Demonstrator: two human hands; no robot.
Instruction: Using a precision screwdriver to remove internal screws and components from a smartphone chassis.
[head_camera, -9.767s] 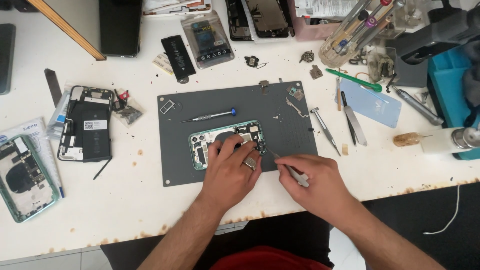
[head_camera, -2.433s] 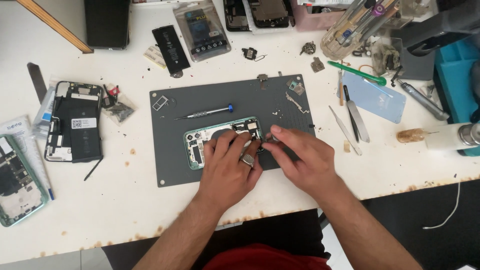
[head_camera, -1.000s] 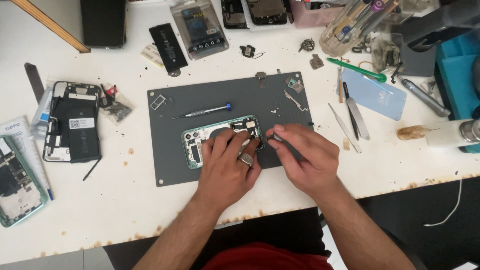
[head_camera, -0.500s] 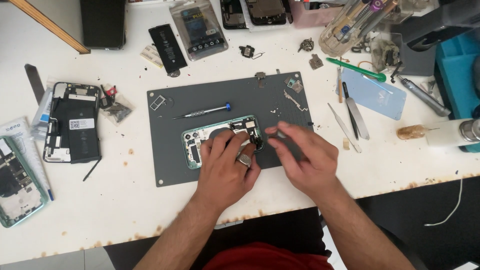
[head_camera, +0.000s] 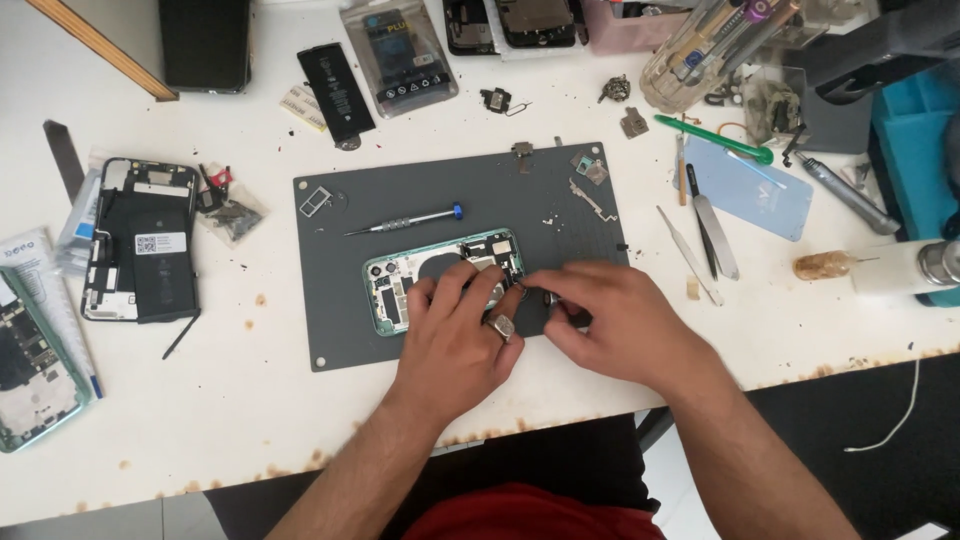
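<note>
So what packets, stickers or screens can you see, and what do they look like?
Clear battery packet: top middle, see-through with black insert.
White sticker: on the black battery of the opened phone, left.
Blister pack: far left edge, clear, light card.
Dark screen: top left, black rectangle.

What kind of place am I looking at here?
Most likely a phone repair bench: an opened phone on a grey work mat, a loose battery, and a screwdriver with other small tools around.

left hand (head_camera: 455, 335) on opened phone (head_camera: 440, 280) | right hand (head_camera: 610, 320) beside | grey mat (head_camera: 330, 320)
</note>
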